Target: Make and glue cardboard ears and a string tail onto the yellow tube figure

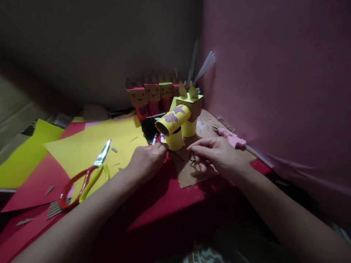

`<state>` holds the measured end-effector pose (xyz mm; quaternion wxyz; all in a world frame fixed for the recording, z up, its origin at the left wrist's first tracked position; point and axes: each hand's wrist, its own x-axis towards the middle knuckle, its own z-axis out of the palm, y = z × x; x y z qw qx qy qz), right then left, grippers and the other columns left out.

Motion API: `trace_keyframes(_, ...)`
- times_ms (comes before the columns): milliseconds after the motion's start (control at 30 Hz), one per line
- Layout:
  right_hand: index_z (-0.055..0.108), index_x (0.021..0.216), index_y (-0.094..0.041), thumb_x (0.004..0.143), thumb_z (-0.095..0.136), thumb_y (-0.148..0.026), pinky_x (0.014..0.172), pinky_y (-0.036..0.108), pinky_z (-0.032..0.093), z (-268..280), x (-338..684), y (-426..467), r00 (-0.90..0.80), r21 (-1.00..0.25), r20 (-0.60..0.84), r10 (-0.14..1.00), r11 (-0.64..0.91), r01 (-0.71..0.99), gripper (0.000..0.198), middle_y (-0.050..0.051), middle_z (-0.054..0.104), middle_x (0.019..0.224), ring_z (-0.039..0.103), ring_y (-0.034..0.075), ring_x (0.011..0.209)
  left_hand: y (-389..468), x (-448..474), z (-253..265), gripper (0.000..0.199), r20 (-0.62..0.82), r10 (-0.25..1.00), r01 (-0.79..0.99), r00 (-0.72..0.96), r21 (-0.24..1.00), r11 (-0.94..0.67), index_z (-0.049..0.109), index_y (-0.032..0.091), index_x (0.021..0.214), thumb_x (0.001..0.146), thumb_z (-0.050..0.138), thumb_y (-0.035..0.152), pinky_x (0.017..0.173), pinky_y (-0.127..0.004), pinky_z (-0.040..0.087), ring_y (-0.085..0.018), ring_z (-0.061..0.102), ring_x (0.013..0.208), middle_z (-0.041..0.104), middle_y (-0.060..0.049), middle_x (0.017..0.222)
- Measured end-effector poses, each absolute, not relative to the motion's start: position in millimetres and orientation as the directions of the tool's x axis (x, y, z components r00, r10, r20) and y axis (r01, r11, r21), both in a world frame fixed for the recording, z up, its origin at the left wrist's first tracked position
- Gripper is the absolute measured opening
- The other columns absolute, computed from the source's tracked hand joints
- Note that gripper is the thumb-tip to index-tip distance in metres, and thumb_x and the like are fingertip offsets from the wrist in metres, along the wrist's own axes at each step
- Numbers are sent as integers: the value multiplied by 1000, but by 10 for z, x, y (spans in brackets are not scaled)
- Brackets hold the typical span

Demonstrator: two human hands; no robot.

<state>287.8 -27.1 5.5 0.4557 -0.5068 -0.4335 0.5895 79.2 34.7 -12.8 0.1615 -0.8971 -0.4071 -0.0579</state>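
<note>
My left hand (148,160) is closed, knuckles up, in front of a short yellow paper tube. A strand of black yarn (177,156) runs out from its fingertips. Facing it, my right hand (215,153) pinches, with a small black yarn loop (192,157) hanging at its fingers. Just behind both hands, a yellow cardboard tube (173,119) with purple flower shapes lies tilted across another yellow tube (174,140). Behind that stands a yellow cardboard animal figure (189,106) with pointed ears. A black ball of yarn (149,128) sits behind my left hand.
Scissors (93,173) with red and yellow handles lie on yellow paper (115,135) at left. Several cardboard animal figures (152,93) stand at the back. A cardboard sheet (189,173) lies under my right hand, and a pink-wrapped tool (230,136) beyond it. A wall (274,73) bounds the right.
</note>
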Motion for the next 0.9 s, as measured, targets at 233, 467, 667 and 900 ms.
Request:
trace_keyframes(233,66,61,-15,75,64,-21,35,19,32,-13,2448,-46,-183,-942,-66,981,-1,336,15,-1,54,41,48,8,36,241,571,-71,34,286,720,774,632,-198,-601,61,18,78,95,33,27,49,-27,22,-12,45,53,60,-2,66)
trace_keyframes(467,53,46,-17,77,57,-15,35,19,29,-34,2167,-43,-192,-932,-101,976,-25,361,31,-3,46,34,41,6,32,178,242,-7,27,260,819,859,511,-117,-498,58,20,110,93,39,30,53,-28,30,-16,57,65,68,-6,92)
trace_keyframes(667,55,52,-19,79,57,-27,26,21,24,-158,2189,-97,-210,-952,-209,955,-149,268,28,-3,45,33,35,8,25,37,-530,169,41,30,999,996,18,-86,-16,53,9,108,90,37,43,57,-36,34,-34,61,83,62,-25,104)
trace_keyframes(900,58,56,-17,77,63,-30,26,18,20,-233,2182,-154,-193,-961,-253,948,-223,161,26,-4,45,33,31,5,26,124,-903,-118,39,-103,991,974,-82,200,102,53,14,107,79,50,42,52,-36,36,-24,54,57,59,-11,72)
